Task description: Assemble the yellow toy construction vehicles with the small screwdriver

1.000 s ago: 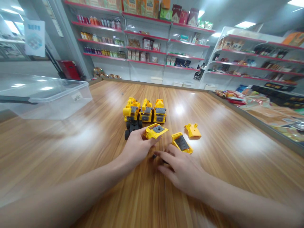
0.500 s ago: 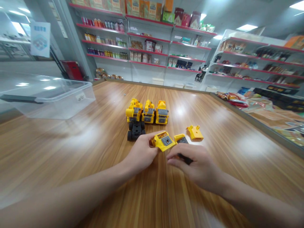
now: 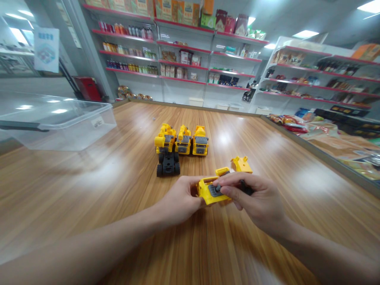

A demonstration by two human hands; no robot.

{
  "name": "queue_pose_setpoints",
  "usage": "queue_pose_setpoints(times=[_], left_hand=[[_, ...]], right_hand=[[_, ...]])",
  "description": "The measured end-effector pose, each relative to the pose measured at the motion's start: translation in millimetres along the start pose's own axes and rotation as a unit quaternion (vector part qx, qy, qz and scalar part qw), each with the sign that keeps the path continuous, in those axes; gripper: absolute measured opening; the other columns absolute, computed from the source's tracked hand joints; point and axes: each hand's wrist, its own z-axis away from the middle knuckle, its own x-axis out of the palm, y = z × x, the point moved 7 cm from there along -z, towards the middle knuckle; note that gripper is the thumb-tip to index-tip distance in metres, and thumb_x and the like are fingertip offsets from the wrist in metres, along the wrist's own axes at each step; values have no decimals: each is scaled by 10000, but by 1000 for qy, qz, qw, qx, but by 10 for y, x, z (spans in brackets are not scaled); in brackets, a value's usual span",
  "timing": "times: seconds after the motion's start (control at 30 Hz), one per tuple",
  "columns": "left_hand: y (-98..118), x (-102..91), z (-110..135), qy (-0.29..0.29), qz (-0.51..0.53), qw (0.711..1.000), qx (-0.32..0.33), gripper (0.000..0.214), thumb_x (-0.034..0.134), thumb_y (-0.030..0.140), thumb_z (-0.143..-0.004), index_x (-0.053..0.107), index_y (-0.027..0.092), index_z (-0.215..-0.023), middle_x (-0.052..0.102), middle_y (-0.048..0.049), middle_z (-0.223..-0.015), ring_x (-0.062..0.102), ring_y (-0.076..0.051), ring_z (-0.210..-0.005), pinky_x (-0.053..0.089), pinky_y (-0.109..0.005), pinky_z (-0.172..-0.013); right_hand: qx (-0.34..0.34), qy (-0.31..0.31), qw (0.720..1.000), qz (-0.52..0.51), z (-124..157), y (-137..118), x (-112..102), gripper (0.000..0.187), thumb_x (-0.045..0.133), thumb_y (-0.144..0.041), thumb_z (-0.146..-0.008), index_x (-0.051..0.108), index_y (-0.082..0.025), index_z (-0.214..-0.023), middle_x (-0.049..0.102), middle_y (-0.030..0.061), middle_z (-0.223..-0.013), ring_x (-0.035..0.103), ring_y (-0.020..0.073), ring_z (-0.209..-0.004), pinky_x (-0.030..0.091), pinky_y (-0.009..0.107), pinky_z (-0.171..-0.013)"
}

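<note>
My left hand [image 3: 181, 200] grips a yellow toy cab part [image 3: 208, 192] with a grey panel, held just above the wooden table [image 3: 124, 186]. My right hand [image 3: 255, 200] is closed on a small dark piece [image 3: 246, 186] and pinches at the grey panel of that cab. Behind the hands lie another yellow cab part [image 3: 222, 171] and a yellow bucket-like part [image 3: 242, 164]. Further back stands a row of three yellow toy trucks [image 3: 181, 141], with a bare black wheeled chassis [image 3: 168, 165] in front of the left one.
A clear plastic bin [image 3: 56, 124] sits at the table's far left. Snack packets [image 3: 286, 120] lie beyond the table's right edge. Store shelves [image 3: 178, 59] full of goods line the back and right walls.
My left hand has drawn the yellow cab part nearer and lower. My right hand has picked a small dark piece off the table and brought it onto the cab.
</note>
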Motion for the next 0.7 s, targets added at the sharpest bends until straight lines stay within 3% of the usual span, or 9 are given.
queue_pose_setpoints(times=[0.1, 0.2, 0.33, 0.5, 0.57, 0.7], left_hand=[[15, 2, 0, 0, -1, 1000, 5, 398, 700, 229, -774, 695, 228, -1172, 741, -59, -1005, 682, -208, -854, 536, -298, -738], [62, -5, 3, -2, -7, 1000, 29, 424, 689, 178, -778, 681, 242, -1197, 740, -42, -1028, 676, -194, -886, 518, -284, -788], [97, -63, 7, 24, -50, 997, 46, 474, 599, 82, -796, 655, 253, -1234, 737, -24, -1064, 676, -190, -932, 507, -276, -809], [123, -105, 15, 55, -103, 990, 76, 550, 536, 15, -766, 643, 248, -1251, 721, -19, -1145, 651, -221, -1083, 492, -327, -939], [139, -124, 29, 72, -137, 984, 91, 577, 526, -4, -750, 643, 258, -1251, 716, -16, -1164, 657, -214, -1073, 498, -321, -938], [185, -148, 67, 99, -240, 958, 124, 637, 519, -27, -722, 633, 286, -1264, 717, -6, -1162, 677, -189, -983, 517, -284, -863]], right_hand=[[-29, -4, 999, 27, -13, -64, 3, 45, 688, -222, -863, 723, -228, -891, 726, 39, -946, 674, 162, -766, 577, 303, -669], [-82, -16, 994, 75, -27, -149, 9, 53, 683, -185, -859, 716, -226, -870, 693, 36, -935, 657, 184, -883, 545, 344, -793], [-103, -24, 983, 147, -37, -173, -37, 100, 662, -214, -875, 696, -222, -969, 643, 42, -964, 621, 178, -885, 500, 329, -768], [-44, -43, 982, 181, -47, -112, -121, 192, 419, -253, -992, 603, -216, -1033, 620, 21, -849, 559, 139, -698, 440, 293, -622], [-43, -56, 976, 205, -51, -127, -122, 140, 452, -228, -970, 586, -204, -1002, 606, 9, -797, 543, 131, -657, 426, 285, -598], [-106, -73, 956, 263, -50, -223, -82, 80, 587, -157, -885, 642, -181, -939, 625, 29, -836, 584, 151, -755, 449, 298, -674]])
